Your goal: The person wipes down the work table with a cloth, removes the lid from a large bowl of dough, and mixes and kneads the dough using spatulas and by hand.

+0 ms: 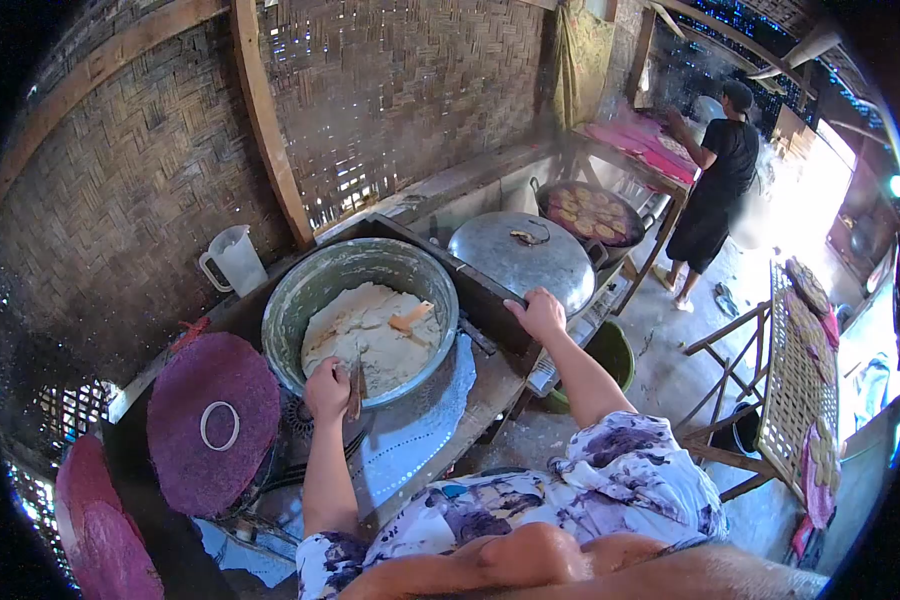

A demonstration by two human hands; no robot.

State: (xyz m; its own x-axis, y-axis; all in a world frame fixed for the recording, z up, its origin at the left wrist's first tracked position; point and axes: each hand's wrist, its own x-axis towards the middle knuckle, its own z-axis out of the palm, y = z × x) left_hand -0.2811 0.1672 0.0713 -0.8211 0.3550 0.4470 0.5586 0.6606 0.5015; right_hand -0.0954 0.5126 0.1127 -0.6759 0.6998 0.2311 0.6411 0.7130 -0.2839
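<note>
In the head view my left hand [327, 390] is closed around a thin, flat, blade-like tool [356, 384] at the near rim of a large green basin [278, 345]. Its exact kind is unclear. Inside the basin lies pale, crumbly dough or flour [380, 315], with an orange-yellow scraper-like piece [411, 317] resting on it. My right hand [540, 316] rests with fingers apart by the near edge of a big round metal lid [515, 262], holding nothing visible. Whether it touches the lid or the wooden edge beside it, I cannot tell.
A round purple mat with a white ring [220, 425] lies left of the basin, near a clear pitcher [235, 260]. Beyond the lid sits a pan of flat rounds [590, 212]. A co-worker [722, 170] stands farther back. A woven rack [795, 380] stands right.
</note>
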